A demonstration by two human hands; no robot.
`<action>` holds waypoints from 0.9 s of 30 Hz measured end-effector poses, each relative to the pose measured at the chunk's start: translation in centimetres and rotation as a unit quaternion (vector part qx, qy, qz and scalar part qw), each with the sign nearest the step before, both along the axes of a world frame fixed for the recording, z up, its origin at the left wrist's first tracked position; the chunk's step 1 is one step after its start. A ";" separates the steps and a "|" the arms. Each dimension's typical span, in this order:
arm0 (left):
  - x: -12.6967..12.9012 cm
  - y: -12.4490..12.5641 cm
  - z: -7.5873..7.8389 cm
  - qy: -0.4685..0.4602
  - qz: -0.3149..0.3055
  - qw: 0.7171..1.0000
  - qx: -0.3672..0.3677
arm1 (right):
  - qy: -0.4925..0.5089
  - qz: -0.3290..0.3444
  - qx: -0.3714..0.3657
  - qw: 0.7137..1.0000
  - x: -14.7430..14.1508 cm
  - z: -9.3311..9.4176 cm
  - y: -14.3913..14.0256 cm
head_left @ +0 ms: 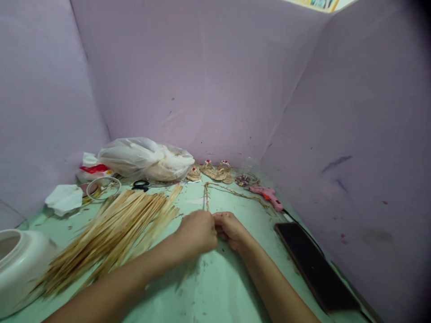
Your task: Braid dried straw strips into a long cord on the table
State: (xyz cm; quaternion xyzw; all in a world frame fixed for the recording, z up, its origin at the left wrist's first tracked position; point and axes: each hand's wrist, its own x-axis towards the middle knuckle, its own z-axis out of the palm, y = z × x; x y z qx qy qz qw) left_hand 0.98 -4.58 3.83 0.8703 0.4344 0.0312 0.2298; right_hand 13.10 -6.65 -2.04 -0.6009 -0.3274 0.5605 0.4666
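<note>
Both hands meet over the middle of the green table, at the near end of a thin braided cord (pixel 207 196) of tan dried fibre. My left hand (pixel 198 231) is closed, knuckles up, on the cord's end. Pinched fingers of my right hand (pixel 230 228) touch it from the right. Beyond the hands the cord runs away from me, bends sharply, then trails right toward a pink glue gun (pixel 269 197). Where the strands pass between the fingers is hidden. A spread bundle of dried leaf strips (pixel 117 233) lies left of my left hand.
At left stands a white jar (pixel 23 269); behind the strips are a ring (pixel 104 188), scissors (pixel 141 185) and a plastic bag (pixel 144 159). Small woven slippers (pixel 213 171) and beads (pixel 242 180) sit by the back wall. A dark flat device (pixel 314 264) lies at right.
</note>
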 end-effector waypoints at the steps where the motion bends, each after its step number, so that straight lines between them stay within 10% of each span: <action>1: -0.2 0.9 0.1 -0.044 0.025 0.999 -0.017 | 0.005 0.005 0.003 1.000 0.0 0.0 0.0; 4: -0.4 3.3 -0.4 -0.170 0.145 0.959 -0.173 | 0.028 0.024 0.016 0.999 -0.1 0.2 -0.1; 9: 0.1 4.3 -2.5 -0.203 0.118 0.861 -0.450 | 0.059 0.047 0.072 0.994 -0.2 0.3 -0.1; 15: 0.2 3.9 -2.9 -0.108 0.099 0.947 -0.285 | -0.190 0.118 0.073 0.972 0.5 -0.1 0.2; 20: 0.6 3.5 -3.5 -0.055 0.101 0.993 -0.032 | -0.504 0.099 0.111 0.851 -0.2 1.0 -0.5; 27: 0.5 3.1 -4.4 -0.166 0.147 0.938 -0.265 | -0.642 0.104 0.041 0.759 -2.4 3.6 -1.7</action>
